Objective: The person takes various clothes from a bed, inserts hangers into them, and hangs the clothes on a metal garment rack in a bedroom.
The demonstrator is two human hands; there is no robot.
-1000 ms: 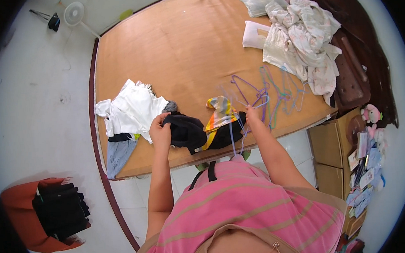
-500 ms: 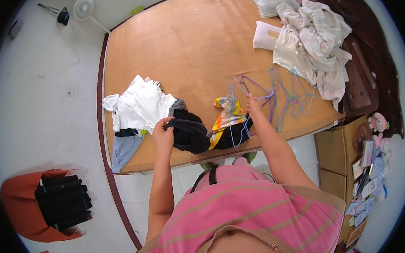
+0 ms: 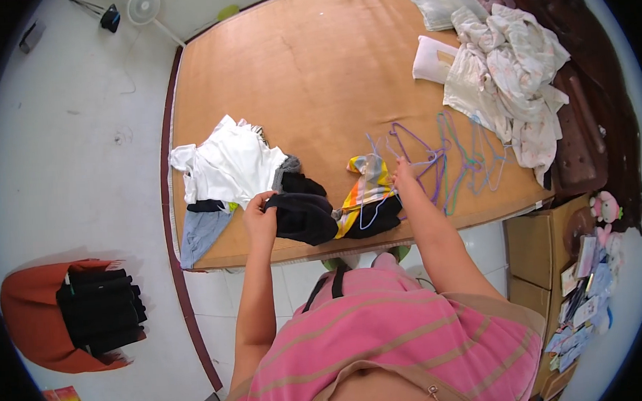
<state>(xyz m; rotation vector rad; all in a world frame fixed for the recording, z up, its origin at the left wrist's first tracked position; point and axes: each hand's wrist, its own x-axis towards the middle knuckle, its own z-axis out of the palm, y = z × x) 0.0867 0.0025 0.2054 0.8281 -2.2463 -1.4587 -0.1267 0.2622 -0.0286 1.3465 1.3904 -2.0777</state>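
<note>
the left hand (image 3: pixel 260 217) pinches the black garment (image 3: pixel 304 219), lying along the near edge of the bed (image 3: pixel 225 249); the right hand (image 3: pixel 402 173) grasps a light blue hanger (image 3: pixel 362 214). the tan mat (image 3: pixel 278 72) stretches wide between white shirt (image 3: pixel 232 161) and crumpled bedding (image 3: pixel 506 67). writing on the papers (image 3: pixel 584 311) is too small for reading. 1 second ago the hanger reached past the edge; now it ends above the bed.

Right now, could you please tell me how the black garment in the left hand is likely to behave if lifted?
The black garment is probably floppy, since it sags in soft folds beside the left hand. It seems unlikely to roll, as it lies slumped. Its matte surface suggests it may not be slippery.
</note>
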